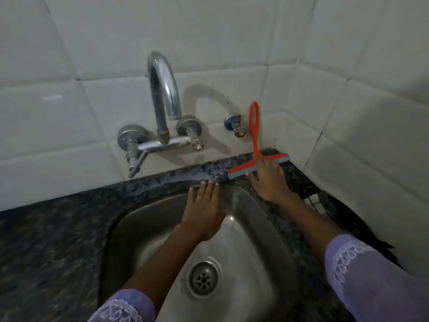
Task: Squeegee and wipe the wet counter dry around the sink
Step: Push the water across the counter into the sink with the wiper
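White wall tiles are backing a dark speckled counter (58, 231), which is glistening wet along the far strip behind the sink (260, 228). On that strip, far right by the corner, the red squeegee (257, 162) is lying blade-down, its handle leaning against the wall. The right hand (269, 180) is resting flat on its blade bar, fingers spread wide. The left hand (204, 212) is lying open on the sink's far rim. Without a firm grip, I judge the squeegee could skid sideways, leaving water streaked under the tap (162, 101).
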